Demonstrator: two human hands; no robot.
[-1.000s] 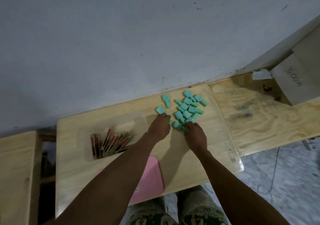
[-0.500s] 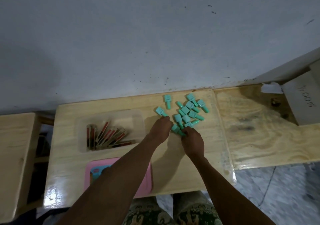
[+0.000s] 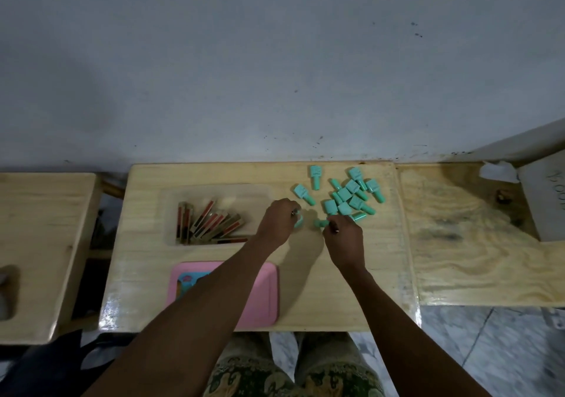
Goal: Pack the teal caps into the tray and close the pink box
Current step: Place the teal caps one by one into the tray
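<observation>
The teal caps (image 3: 348, 196) lie in a heap on the far right of the table (image 3: 351, 289). They look small, light and hard. Each has a fat end, good to pinch.

The left hand (image 3: 276, 223) pinches one cap; the right hand (image 3: 344, 239) pinches another. The clear tray (image 3: 171, 200) sits to the left, the pink box (image 3: 260, 298) near.

Pink box (image 3: 263, 292) partly hidden under the left forearm (image 3: 214, 298).

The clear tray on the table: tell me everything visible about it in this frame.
The clear tray is a shallow, translucent plastic-looking rectangle with rounded corners, lying flat on the wooden table, left of the loose teal caps and behind the pink box. It holds a fanned heap of slim red-and-gold sticks in its left and near part; no teal cap is in it. The left hand overlaps its right end; contact cannot be told.
</observation>
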